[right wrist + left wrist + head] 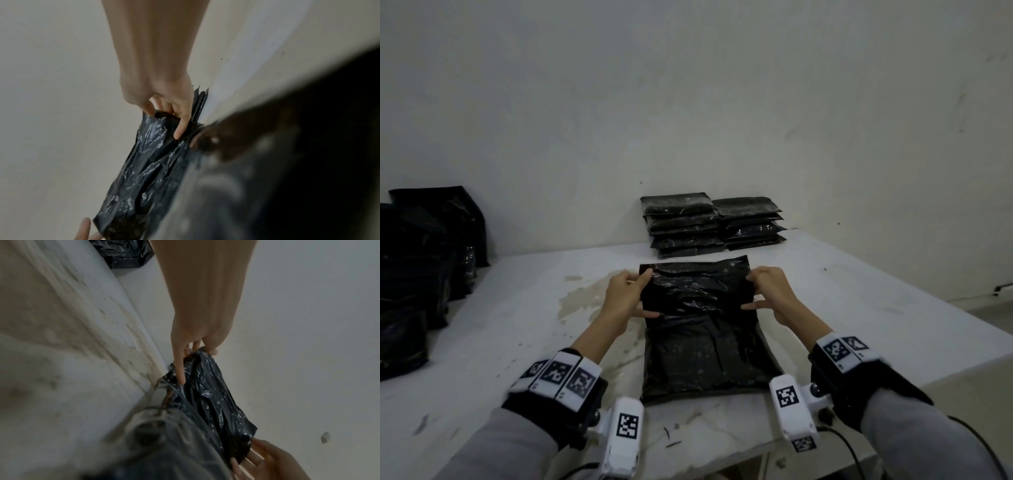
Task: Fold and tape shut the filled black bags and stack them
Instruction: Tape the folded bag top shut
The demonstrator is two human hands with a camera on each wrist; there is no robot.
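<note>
We pinched the flap [693,284] of one filled black bag [709,363] with our left hand [625,298] and right hand [770,291], mid-fold; two finished stacks [710,222] stood behind, unsealed bags [417,270] waited.

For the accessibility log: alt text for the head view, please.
Left hand and right hand pinch the upper flap of a filled black plastic bag on a stained white table; stacked black packets sit behind.

both arms reach forward, left grip [627,297] and right grip [769,291] each pinching with thumb and fingers.
</note>
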